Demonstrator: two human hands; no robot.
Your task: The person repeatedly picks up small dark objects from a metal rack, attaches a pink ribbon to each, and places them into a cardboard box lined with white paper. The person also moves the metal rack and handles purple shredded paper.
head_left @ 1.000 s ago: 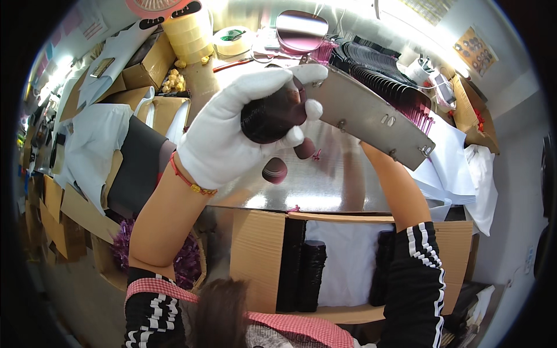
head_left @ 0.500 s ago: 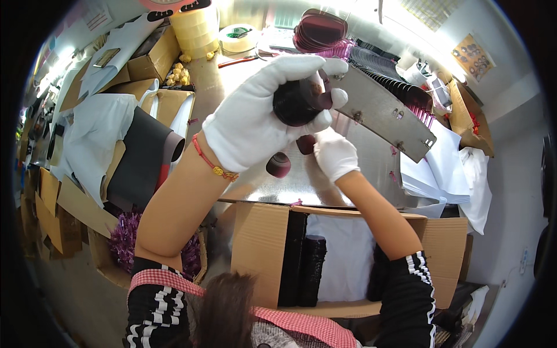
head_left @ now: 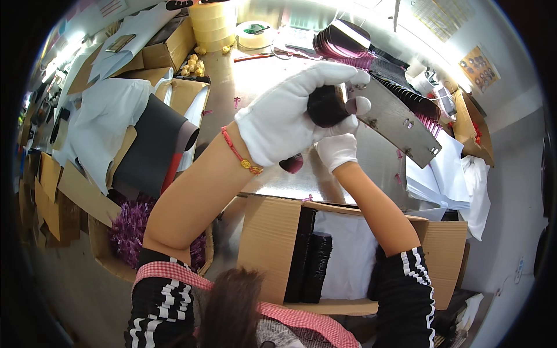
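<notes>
My left hand, in a white glove, is closed around a short stack of dark lenses. It is raised over the metal worktable. Just below and behind it is my gloved right hand, its fingers hidden by the left hand. One dark reddish lens lies on the table under my left wrist. Right beside the hands, a flat metal bar with slots slants along a rack with a row of dark lenses.
An open carton with black stacks and white lining stands at the table's near edge. Purple scraps fill a box at left. Tape rolls, a red pen and stacked dark lenses are at the back. White paper sheets lie at right.
In the picture, my left hand and the lens stack have shifted right and slightly down. The whole view has shifted a little too. A second lens beside my right hand no longer shows.
</notes>
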